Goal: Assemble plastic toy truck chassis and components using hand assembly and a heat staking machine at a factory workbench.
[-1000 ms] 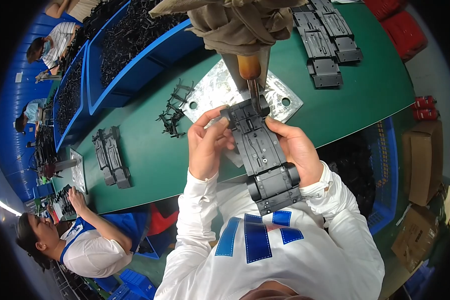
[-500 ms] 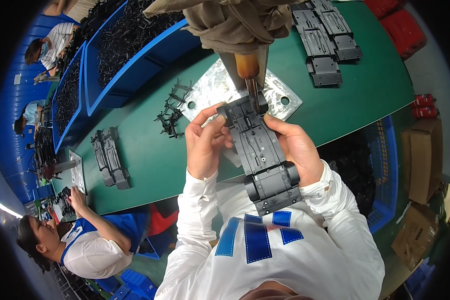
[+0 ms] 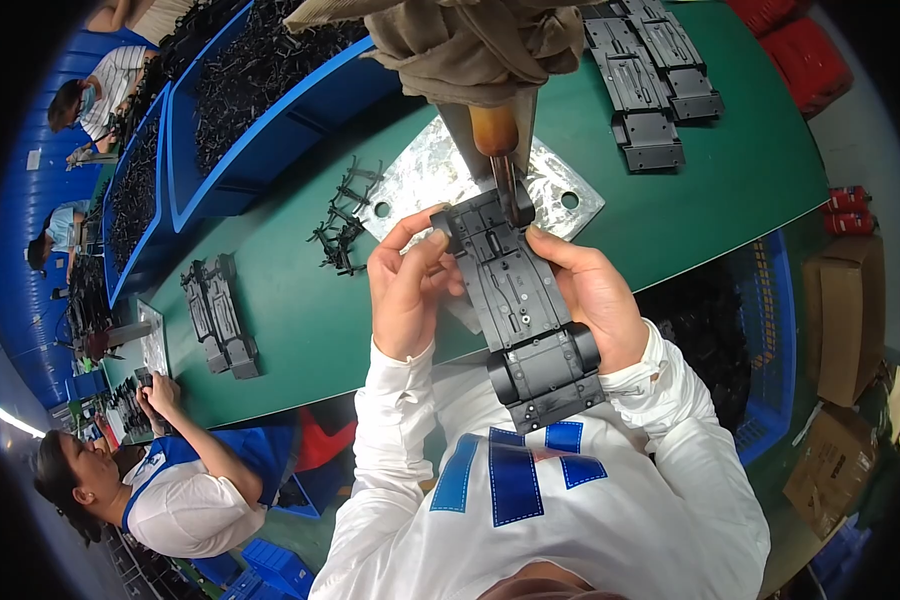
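Both my hands grip a long black plastic chassis plate (image 3: 518, 285) by its sides. My left hand (image 3: 406, 285) pinches its far left corner between thumb and fingers. On the opposite edge, my right hand (image 3: 598, 300) supports it from below with the thumb on top. The plate's near end tilts toward my white shirt. A vertical metal tool bit (image 3: 506, 185) under an amber sleeve reaches down to the plate's far right corner; whether it touches cannot be made out. Beneath lies a shiny metal base plate (image 3: 425, 165) with round holes.
Small black frame parts (image 3: 342, 235) lie on the green table (image 3: 300, 320). More chassis plates rest at left (image 3: 220, 315) and far right (image 3: 645, 90). Blue bins (image 3: 270, 125) hold black parts. Brown cloth (image 3: 470, 50) wraps the machine. A co-worker (image 3: 185, 490) sits at left.
My hands and the chassis plate stay almost still under the tool bit. At left, the co-worker's hands have shifted slightly and now hold a small dark part.
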`<move>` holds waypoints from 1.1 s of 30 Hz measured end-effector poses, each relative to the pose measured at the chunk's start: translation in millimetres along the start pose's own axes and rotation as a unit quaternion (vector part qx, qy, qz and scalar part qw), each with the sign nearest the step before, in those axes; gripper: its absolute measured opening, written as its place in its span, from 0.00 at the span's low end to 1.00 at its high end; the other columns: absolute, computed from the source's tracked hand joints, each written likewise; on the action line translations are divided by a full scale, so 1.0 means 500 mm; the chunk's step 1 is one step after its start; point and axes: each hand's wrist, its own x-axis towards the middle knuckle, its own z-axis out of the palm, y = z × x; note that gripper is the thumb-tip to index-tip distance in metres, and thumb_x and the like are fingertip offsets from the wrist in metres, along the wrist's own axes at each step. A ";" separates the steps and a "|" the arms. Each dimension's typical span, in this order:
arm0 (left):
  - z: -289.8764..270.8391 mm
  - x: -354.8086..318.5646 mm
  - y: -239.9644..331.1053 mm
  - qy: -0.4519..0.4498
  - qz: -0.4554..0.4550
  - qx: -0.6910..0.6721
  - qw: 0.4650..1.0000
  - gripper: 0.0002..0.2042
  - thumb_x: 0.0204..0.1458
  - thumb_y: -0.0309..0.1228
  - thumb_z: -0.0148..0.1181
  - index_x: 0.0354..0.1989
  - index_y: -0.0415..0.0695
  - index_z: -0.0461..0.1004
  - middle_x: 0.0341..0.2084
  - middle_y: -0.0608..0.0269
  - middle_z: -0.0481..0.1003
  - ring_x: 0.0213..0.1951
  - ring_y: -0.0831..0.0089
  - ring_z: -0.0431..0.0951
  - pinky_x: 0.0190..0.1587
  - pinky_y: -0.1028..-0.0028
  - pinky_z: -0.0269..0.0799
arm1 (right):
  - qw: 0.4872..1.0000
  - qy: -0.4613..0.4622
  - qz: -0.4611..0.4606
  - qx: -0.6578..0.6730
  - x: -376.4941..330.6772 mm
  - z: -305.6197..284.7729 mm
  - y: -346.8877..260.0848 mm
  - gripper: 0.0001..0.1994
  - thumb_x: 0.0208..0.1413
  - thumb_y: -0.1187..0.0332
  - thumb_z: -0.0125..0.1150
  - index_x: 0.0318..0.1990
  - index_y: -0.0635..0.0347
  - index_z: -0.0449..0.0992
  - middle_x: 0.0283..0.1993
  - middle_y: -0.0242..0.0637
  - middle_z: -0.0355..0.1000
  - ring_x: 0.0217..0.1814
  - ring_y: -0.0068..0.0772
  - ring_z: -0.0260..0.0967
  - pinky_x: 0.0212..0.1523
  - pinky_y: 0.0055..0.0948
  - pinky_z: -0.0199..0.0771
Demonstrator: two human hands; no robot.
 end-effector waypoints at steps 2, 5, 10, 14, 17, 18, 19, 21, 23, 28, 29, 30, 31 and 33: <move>0.000 0.000 0.000 0.002 -0.003 0.001 1.000 0.16 0.54 0.26 0.57 0.50 0.33 0.70 0.28 0.63 0.73 0.23 0.79 0.71 0.24 0.80 0.68 | 1.000 0.002 0.000 0.002 0.002 -0.005 0.002 0.19 0.64 0.62 0.48 0.55 0.68 0.68 0.51 0.49 0.74 0.49 0.38 0.75 0.51 0.34 0.77; 0.000 0.000 0.000 0.002 -0.002 -0.002 1.000 0.16 0.54 0.26 0.57 0.50 0.33 0.70 0.28 0.63 0.73 0.23 0.79 0.71 0.24 0.80 0.68 | 1.000 0.004 0.000 0.005 0.003 -0.006 0.001 0.19 0.64 0.61 0.49 0.55 0.68 0.68 0.50 0.48 0.74 0.48 0.37 0.76 0.50 0.34 0.77; 0.000 0.001 0.001 0.001 -0.001 -0.001 1.000 0.16 0.54 0.26 0.57 0.50 0.32 0.70 0.28 0.62 0.74 0.23 0.79 0.71 0.24 0.80 0.68 | 1.000 0.003 0.000 0.001 0.003 -0.003 0.001 0.19 0.64 0.61 0.49 0.55 0.67 0.68 0.50 0.48 0.74 0.47 0.37 0.76 0.49 0.34 0.77; -0.002 0.002 -0.001 -0.003 0.001 -0.003 1.000 0.16 0.54 0.26 0.57 0.50 0.32 0.69 0.29 0.62 0.74 0.22 0.79 0.71 0.24 0.80 0.68 | 1.000 -0.009 0.003 0.002 0.004 -0.004 0.000 0.20 0.64 0.61 0.49 0.55 0.68 0.68 0.50 0.49 0.74 0.48 0.38 0.76 0.50 0.34 0.77; -0.002 0.002 -0.001 -0.005 0.002 -0.004 1.000 0.16 0.54 0.26 0.57 0.50 0.32 0.69 0.29 0.62 0.74 0.23 0.79 0.71 0.24 0.80 0.68 | 1.000 -0.007 0.002 0.005 0.005 -0.004 0.002 0.20 0.65 0.61 0.48 0.55 0.68 0.68 0.50 0.50 0.74 0.48 0.39 0.76 0.50 0.34 0.77; -0.002 0.002 -0.001 -0.002 0.000 -0.004 1.000 0.16 0.54 0.26 0.57 0.50 0.32 0.69 0.28 0.62 0.74 0.23 0.79 0.71 0.24 0.80 0.68 | 1.000 -0.001 0.001 0.010 0.006 -0.003 0.003 0.20 0.65 0.61 0.48 0.56 0.68 0.68 0.51 0.50 0.74 0.48 0.39 0.76 0.50 0.34 0.77; -0.003 0.002 -0.001 0.001 -0.002 -0.003 1.000 0.16 0.54 0.26 0.57 0.50 0.32 0.69 0.28 0.63 0.73 0.23 0.79 0.71 0.24 0.80 0.68 | 1.000 -0.001 0.001 0.010 0.005 -0.003 0.003 0.20 0.65 0.61 0.48 0.56 0.68 0.68 0.51 0.50 0.74 0.48 0.39 0.76 0.50 0.34 0.77; -0.002 0.000 -0.001 0.001 -0.001 -0.004 1.000 0.16 0.54 0.26 0.57 0.50 0.32 0.69 0.28 0.63 0.73 0.23 0.79 0.71 0.24 0.80 0.68 | 1.000 0.001 -0.003 0.000 0.004 -0.002 0.001 0.19 0.64 0.61 0.48 0.55 0.67 0.68 0.50 0.49 0.74 0.48 0.39 0.75 0.51 0.35 0.77; -0.003 0.001 -0.002 0.000 -0.001 -0.005 1.000 0.16 0.54 0.26 0.57 0.50 0.32 0.69 0.28 0.63 0.73 0.23 0.79 0.71 0.24 0.80 0.68 | 1.000 0.002 -0.006 0.005 0.005 -0.004 0.003 0.18 0.64 0.62 0.49 0.54 0.66 0.69 0.50 0.48 0.74 0.48 0.38 0.75 0.51 0.35 0.77; -0.003 0.000 -0.004 0.002 -0.003 0.001 1.000 0.16 0.54 0.26 0.57 0.50 0.33 0.70 0.26 0.64 0.72 0.23 0.79 0.71 0.24 0.80 0.69 | 1.000 0.005 -0.007 0.011 0.005 -0.008 0.002 0.17 0.63 0.63 0.51 0.53 0.65 0.69 0.49 0.45 0.74 0.47 0.37 0.75 0.50 0.35 0.77; -0.003 0.001 -0.004 0.002 -0.003 0.002 1.000 0.16 0.54 0.26 0.57 0.50 0.33 0.70 0.26 0.64 0.72 0.23 0.79 0.71 0.24 0.80 0.69 | 1.000 0.007 -0.004 0.013 0.004 -0.006 0.002 0.17 0.63 0.63 0.51 0.53 0.65 0.69 0.49 0.45 0.74 0.46 0.36 0.75 0.49 0.35 0.77; -0.003 0.001 -0.004 0.003 -0.002 0.004 1.000 0.16 0.54 0.26 0.57 0.50 0.33 0.70 0.26 0.65 0.72 0.22 0.79 0.71 0.24 0.80 0.69 | 1.000 0.010 -0.001 0.014 0.002 -0.006 0.003 0.17 0.63 0.62 0.51 0.53 0.65 0.69 0.49 0.45 0.74 0.46 0.36 0.76 0.49 0.35 0.77; -0.003 0.001 -0.005 0.003 -0.001 0.006 1.000 0.16 0.54 0.26 0.57 0.50 0.33 0.70 0.25 0.65 0.72 0.22 0.79 0.71 0.24 0.80 0.69 | 1.000 0.010 -0.001 0.015 0.003 -0.008 0.003 0.17 0.63 0.62 0.51 0.53 0.65 0.69 0.49 0.45 0.74 0.46 0.36 0.76 0.49 0.35 0.77; -0.002 0.002 -0.005 0.006 -0.002 0.006 1.000 0.16 0.54 0.26 0.57 0.50 0.33 0.70 0.24 0.65 0.72 0.22 0.79 0.71 0.24 0.80 0.69 | 1.000 0.005 -0.005 0.002 0.008 -0.015 0.003 0.18 0.64 0.62 0.51 0.54 0.66 0.69 0.49 0.46 0.74 0.47 0.37 0.75 0.50 0.35 0.76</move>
